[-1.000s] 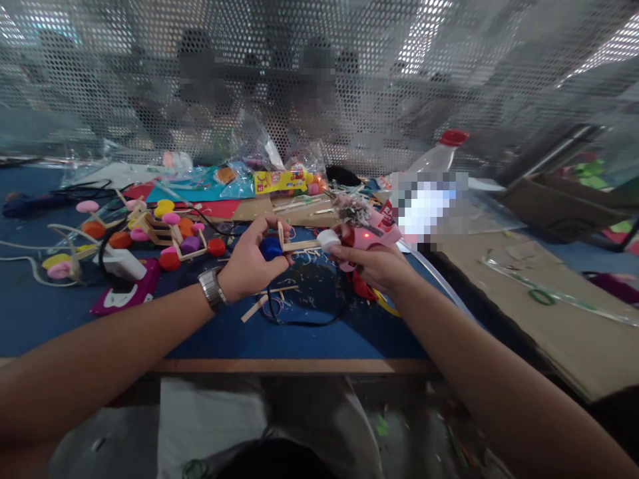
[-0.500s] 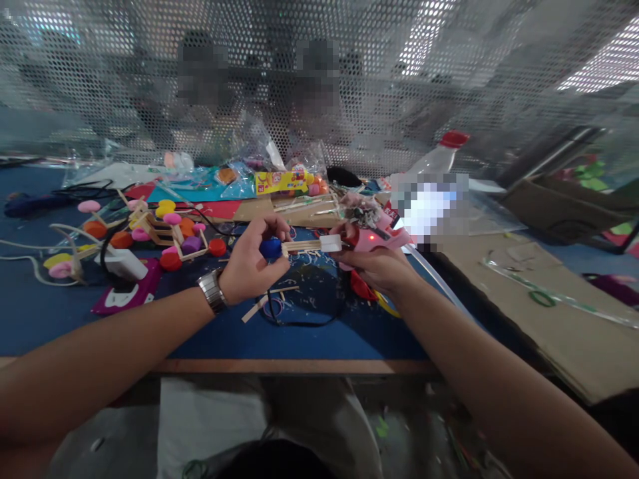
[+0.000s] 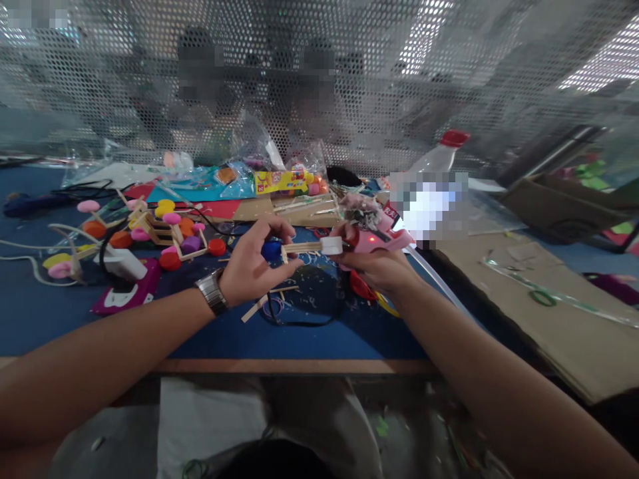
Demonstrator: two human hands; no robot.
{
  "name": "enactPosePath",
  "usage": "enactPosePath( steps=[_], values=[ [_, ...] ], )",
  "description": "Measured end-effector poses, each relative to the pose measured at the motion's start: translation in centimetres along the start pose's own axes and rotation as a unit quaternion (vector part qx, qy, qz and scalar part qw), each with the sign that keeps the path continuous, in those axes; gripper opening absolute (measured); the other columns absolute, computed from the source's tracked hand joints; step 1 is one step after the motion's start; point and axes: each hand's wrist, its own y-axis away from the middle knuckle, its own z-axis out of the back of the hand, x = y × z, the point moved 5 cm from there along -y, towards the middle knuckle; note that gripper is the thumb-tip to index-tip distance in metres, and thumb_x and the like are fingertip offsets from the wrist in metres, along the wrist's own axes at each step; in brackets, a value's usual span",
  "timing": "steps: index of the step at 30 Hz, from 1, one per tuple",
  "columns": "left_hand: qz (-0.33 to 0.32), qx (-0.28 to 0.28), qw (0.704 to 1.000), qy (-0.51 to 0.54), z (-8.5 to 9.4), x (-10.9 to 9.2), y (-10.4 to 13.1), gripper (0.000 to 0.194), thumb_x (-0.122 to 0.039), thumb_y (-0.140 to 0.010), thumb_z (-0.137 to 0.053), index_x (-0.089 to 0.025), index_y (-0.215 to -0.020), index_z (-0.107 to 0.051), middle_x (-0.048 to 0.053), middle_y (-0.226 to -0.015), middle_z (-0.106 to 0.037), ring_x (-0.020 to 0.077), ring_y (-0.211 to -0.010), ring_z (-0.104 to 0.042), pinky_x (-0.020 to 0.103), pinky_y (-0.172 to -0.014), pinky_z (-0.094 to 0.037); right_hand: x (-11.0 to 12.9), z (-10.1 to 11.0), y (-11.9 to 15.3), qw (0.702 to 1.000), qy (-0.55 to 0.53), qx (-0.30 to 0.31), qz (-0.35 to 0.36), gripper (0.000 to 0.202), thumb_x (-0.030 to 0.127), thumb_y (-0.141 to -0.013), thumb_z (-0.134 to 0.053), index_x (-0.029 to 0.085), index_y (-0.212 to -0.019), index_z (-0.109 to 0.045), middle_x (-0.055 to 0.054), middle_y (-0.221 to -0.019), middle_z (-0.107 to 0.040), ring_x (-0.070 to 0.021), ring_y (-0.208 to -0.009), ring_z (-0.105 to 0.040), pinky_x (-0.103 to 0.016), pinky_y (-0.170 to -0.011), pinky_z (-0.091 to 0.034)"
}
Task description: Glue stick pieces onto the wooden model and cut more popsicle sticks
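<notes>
My left hand (image 3: 257, 259) is open, thumb and fingers apart and curved around one end of a bundle of thin wooden sticks (image 3: 304, 247). A blue bottle cap (image 3: 272, 250) shows beside that end, partly behind my fingers. At the bundle's other end sits a small white block (image 3: 331, 245), near my right fingertips; whether they grip it is hidden. Closed around a pink hot glue gun (image 3: 377, 241) with a lit red light is my right hand (image 3: 377, 266). The gun's nozzle side points left, toward the white block.
To the left stand stick-and-cap models (image 3: 172, 233) and a white plug (image 3: 124, 265) on a purple packet (image 3: 142, 293). A yellow packet (image 3: 282, 181), a bottle with a red cap (image 3: 454, 138) and a lit screen (image 3: 424, 209) lie behind. Cardboard (image 3: 549, 332) covers the right.
My left thumb and fingers have spread apart around the stick end, showing more of it. The glue gun has shifted slightly in my right hand's grip area; the white block moved a little right.
</notes>
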Motion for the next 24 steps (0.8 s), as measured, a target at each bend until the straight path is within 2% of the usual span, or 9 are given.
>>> enactPosePath(
  steps=[6,12,15,20,24],
  values=[
    [0.019,0.019,1.000,0.005,-0.03,-0.08,-0.14,0.028,-0.025,-0.080,-0.080,-0.020,-0.102,-0.063,0.006,-0.100,-0.070,0.0207,-0.095,-0.065,0.034,-0.090,-0.051,0.30,-0.35,0.01,1.000,-0.005,0.018,0.013,0.048,0.025,-0.049,-0.094,0.026,-0.069,-0.051,0.002,-0.092,-0.063,-0.0177,-0.082,-0.059,-0.031,-0.064,-0.047],
    [0.034,0.015,0.999,0.009,0.08,0.05,-0.01,0.023,-0.025,-0.080,-0.081,-0.020,-0.098,-0.067,0.006,-0.098,-0.071,0.0211,-0.094,-0.066,0.034,-0.090,-0.052,0.42,-0.47,0.07,1.000,-0.002,0.015,0.006,0.048,0.025,-0.048,-0.095,0.025,-0.069,-0.051,0.002,-0.091,-0.063,-0.0154,-0.076,-0.057,-0.029,-0.060,-0.045],
    [0.030,0.016,0.999,0.010,0.06,0.03,0.02,0.021,-0.025,-0.081,-0.079,-0.020,-0.098,-0.068,0.006,-0.098,-0.071,0.0208,-0.094,-0.066,0.034,-0.092,-0.052,0.42,-0.52,0.08,1.000,-0.002,0.015,0.007,0.048,0.024,-0.048,-0.094,0.025,-0.068,-0.051,0.003,-0.090,-0.063,-0.0154,-0.077,-0.057,-0.028,-0.058,-0.044],
    [0.061,0.004,0.997,0.038,0.19,0.26,0.03,0.023,-0.025,-0.076,-0.084,-0.020,-0.094,-0.070,0.006,-0.097,-0.071,0.0216,-0.095,-0.065,0.034,-0.094,-0.051,0.20,-0.43,0.05,1.000,0.001,0.012,0.006,0.048,0.025,-0.049,-0.093,0.025,-0.068,-0.049,0.002,-0.092,-0.063,-0.0170,-0.081,-0.058,-0.028,-0.059,-0.044],
    [0.040,0.015,0.999,0.013,0.14,0.01,-0.02,0.019,-0.025,-0.081,-0.080,-0.021,-0.096,-0.070,0.006,-0.098,-0.072,0.0215,-0.095,-0.066,0.035,-0.092,-0.052,0.07,-0.32,0.05,1.000,0.008,0.006,0.000,0.046,0.025,-0.049,-0.092,0.026,-0.069,-0.050,0.002,-0.094,-0.065,-0.0174,-0.082,-0.059,-0.029,-0.061,-0.045]
  ],
)
